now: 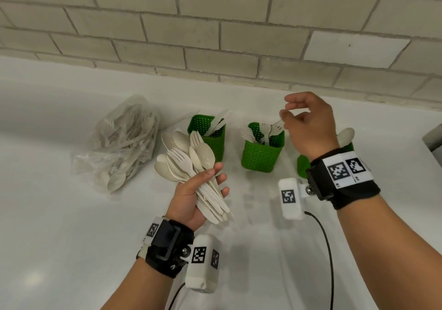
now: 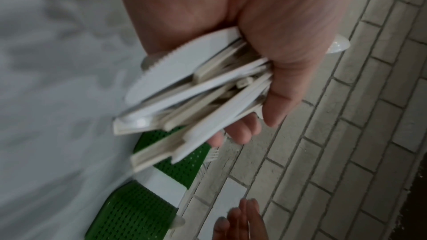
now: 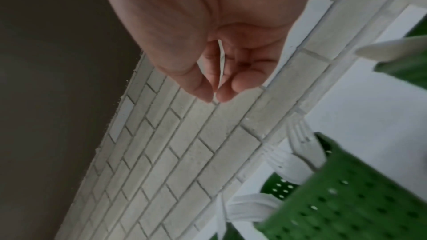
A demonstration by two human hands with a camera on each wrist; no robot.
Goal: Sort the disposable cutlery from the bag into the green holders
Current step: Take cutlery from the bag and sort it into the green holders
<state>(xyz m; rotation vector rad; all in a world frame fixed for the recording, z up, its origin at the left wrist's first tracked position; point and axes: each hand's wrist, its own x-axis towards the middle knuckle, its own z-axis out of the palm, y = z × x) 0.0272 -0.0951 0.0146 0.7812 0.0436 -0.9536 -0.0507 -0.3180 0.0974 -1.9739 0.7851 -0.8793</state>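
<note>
My left hand (image 1: 218, 178) grips a fanned bundle of pale cutlery (image 1: 191, 166), spoons, forks and knives together, low over the counter; the handles (image 2: 196, 94) stick out of the fist. Three green holders stand in a row: the left one (image 1: 208, 139) has knives, the middle one (image 1: 260, 156) has forks (image 1: 267, 130), and the right one (image 1: 301, 168), half hidden by my wrist, has a spoon (image 1: 345, 136). My right hand (image 1: 283, 112) hovers just above the middle holder (image 3: 346, 198), fingers loosely curled, with nothing seen in it.
A crumpled clear bag (image 1: 119, 142) still full of cutlery lies at the left on the white counter (image 1: 71, 226). A pale brick wall (image 1: 215, 34) runs close behind the holders. A grey object (image 1: 433, 137) sits at the right edge. Cables trail from both wrist cameras.
</note>
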